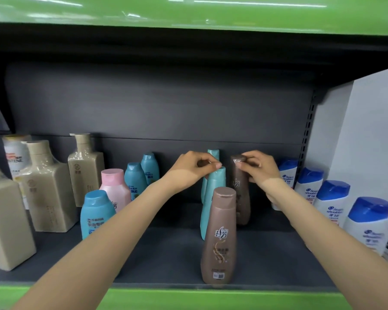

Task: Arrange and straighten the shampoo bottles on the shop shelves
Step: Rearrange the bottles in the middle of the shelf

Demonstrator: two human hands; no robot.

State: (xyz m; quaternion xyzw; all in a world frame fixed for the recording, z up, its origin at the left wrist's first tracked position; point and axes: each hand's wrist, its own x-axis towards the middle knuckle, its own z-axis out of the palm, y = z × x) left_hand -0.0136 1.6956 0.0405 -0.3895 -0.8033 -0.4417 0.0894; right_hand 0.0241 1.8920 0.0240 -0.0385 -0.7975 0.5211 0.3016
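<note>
A light brown shampoo bottle [220, 238] stands upright near the shelf's front edge. Behind it a tall teal bottle [212, 198] stands with my left hand [193, 168] pinching its cap. A second teal bottle [213, 154] shows behind that one. To the right, my right hand [257, 167] grips the cap of a dark brown bottle [241, 198], which stands upright. Both forearms reach in from the bottom of the view.
Beige square bottles [47, 186] and a white bottle [15, 156] fill the left. Blue-capped turquoise bottles [95, 213] and a pink bottle [114, 186] stand left of centre. White bottles with blue caps [367, 224] line the right. Above hangs a green shelf lip [188, 14]; the green front edge [188, 296] runs below.
</note>
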